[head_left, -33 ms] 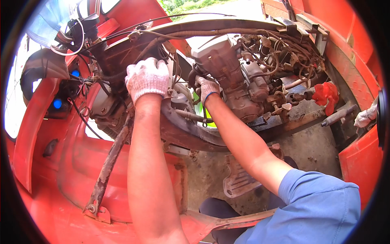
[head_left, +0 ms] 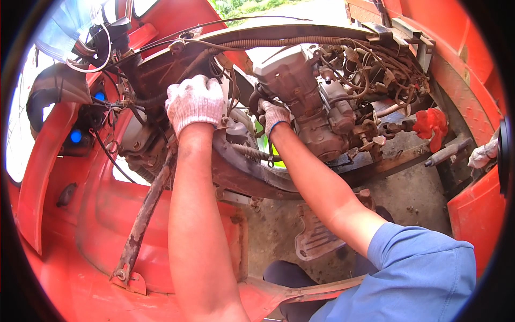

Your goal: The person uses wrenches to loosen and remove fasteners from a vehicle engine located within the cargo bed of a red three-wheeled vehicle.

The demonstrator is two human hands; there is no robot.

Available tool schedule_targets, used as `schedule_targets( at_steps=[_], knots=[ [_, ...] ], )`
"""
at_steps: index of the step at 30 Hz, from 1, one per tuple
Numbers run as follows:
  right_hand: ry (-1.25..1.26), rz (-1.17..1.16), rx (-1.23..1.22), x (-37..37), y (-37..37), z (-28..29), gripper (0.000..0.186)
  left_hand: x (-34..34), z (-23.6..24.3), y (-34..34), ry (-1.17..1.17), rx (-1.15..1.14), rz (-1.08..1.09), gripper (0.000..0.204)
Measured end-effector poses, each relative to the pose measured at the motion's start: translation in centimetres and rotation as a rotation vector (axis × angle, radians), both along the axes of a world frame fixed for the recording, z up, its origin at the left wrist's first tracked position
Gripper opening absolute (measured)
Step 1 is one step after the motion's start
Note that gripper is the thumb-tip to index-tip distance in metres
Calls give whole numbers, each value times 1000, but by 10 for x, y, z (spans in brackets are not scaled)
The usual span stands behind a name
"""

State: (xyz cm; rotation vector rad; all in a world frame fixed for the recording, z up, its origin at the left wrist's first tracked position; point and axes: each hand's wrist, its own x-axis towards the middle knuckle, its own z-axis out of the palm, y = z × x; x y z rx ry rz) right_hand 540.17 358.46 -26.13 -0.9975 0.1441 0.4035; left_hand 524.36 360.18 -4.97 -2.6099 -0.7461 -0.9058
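In a whitish knit glove, my left hand (head_left: 195,103) is closed over the dark metal frame (head_left: 247,174), knuckles up and fingertips hidden on the far side. My right hand (head_left: 274,116), also gloved, reaches in beside the brown, dirty engine (head_left: 295,78). Its fingers curl near a black curved hose (head_left: 256,99) at the engine's left side; whatever they grip is hidden. A ribbed hose (head_left: 249,152) lies between my two wrists. Wires and a grey metal part (head_left: 236,130) sit just right of my left hand.
Red body panels (head_left: 118,225) surround the frame. A rusty strut (head_left: 142,225) slants down at left. Tangled wiring (head_left: 397,75) and a red cloth-like piece (head_left: 430,126) are at right. A flat metal plate (head_left: 316,236) lies on the concrete floor (head_left: 268,231). A wiring conduit (head_left: 289,42) runs along the top.
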Motion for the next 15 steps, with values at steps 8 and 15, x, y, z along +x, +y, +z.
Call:
schedule_targets(
  at_steps=[8,15],
  knots=[
    [-35,-73,105,-5,12,-1,20,-2,-2,2,-6,-8,11,43],
    [-76,-70,96,-6,10,-4,19,-3,-1,4,-11,-1,13,43]
  ],
)
